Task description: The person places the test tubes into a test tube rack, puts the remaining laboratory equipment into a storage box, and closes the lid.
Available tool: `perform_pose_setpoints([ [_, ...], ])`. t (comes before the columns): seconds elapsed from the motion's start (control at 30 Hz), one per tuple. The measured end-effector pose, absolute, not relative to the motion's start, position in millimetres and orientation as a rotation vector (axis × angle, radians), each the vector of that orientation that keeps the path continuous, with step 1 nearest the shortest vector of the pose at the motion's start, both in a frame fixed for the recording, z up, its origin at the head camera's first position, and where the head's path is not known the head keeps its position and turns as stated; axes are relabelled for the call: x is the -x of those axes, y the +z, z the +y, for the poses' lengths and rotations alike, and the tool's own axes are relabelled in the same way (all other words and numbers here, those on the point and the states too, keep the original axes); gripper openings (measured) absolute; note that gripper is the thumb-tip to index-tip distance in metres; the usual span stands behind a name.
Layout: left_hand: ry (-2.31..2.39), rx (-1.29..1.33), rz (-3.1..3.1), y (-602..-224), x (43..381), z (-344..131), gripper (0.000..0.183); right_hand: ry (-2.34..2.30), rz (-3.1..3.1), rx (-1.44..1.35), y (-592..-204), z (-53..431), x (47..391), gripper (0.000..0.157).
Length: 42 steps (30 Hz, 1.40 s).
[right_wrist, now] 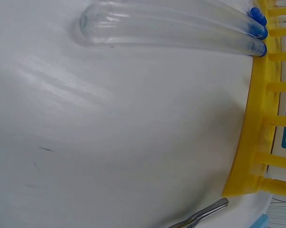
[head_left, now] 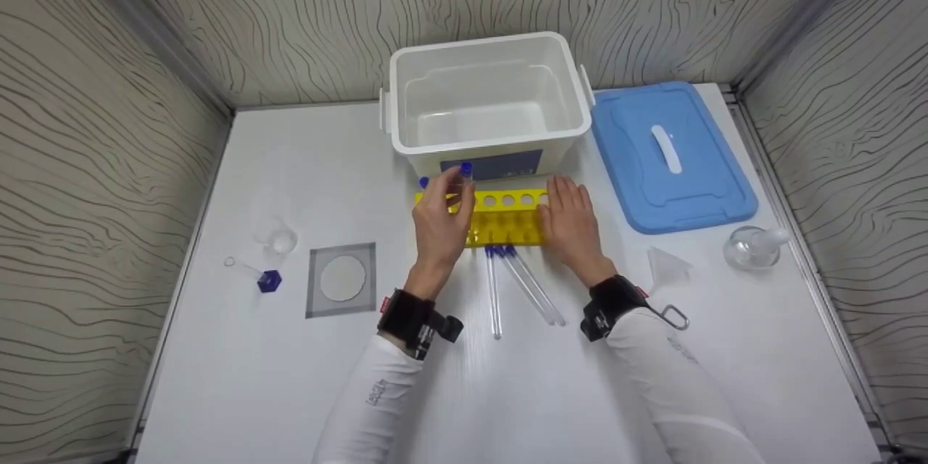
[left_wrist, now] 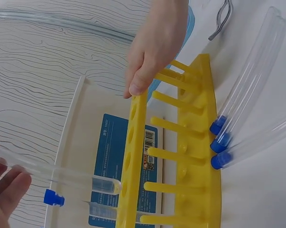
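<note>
A yellow test tube rack (head_left: 511,226) stands in front of the white bin. My left hand (head_left: 442,226) pinches a clear test tube (left_wrist: 69,175) near its blue-capped end; in the left wrist view the tube's rounded bottom overlaps the rack's top row of holes. A second test tube (left_wrist: 102,211) is in the rack's left end, its blue cap (head_left: 424,181) showing beyond my left hand. My right hand (head_left: 574,229) rests at the rack's right end, fingers straight and thumb against the top bar. Three capped test tubes (head_left: 536,288) lie on the table before the rack.
Behind stands the white bin (head_left: 493,141), with its blue lid (head_left: 678,192) to the right. A glass flask (head_left: 750,250), funnel (head_left: 667,268) and metal clamp (head_left: 676,317) lie right. At left are a beaker (head_left: 279,238), a purple-based cylinder (head_left: 269,280) and a gauze mat (head_left: 317,301).
</note>
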<state>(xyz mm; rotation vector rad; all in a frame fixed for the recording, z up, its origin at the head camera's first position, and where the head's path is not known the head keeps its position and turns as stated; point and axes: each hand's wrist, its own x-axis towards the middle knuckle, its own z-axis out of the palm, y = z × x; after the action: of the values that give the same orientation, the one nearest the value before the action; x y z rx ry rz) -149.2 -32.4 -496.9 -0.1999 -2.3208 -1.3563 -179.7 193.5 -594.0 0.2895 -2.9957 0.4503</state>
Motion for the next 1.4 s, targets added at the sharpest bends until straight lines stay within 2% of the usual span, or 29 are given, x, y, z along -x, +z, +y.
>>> perform_pose_setpoints([
  [0.47, -1.319, 0.224, -2.372, -497, 166, -28, 0.028, 0.454, -2.952, -0.294, -597, 195, 180, 0.058],
  [0.8, -1.266, 0.194, -2.428, -511, 166, -29, 0.027, 0.463, -2.957, -0.292, -597, 194, 180, 0.058],
  [1.4, -0.985, 0.294, -2.509, -530, 167, -30, 0.023, 0.445, -2.855, -0.336, -600, 193, 179, 0.056],
])
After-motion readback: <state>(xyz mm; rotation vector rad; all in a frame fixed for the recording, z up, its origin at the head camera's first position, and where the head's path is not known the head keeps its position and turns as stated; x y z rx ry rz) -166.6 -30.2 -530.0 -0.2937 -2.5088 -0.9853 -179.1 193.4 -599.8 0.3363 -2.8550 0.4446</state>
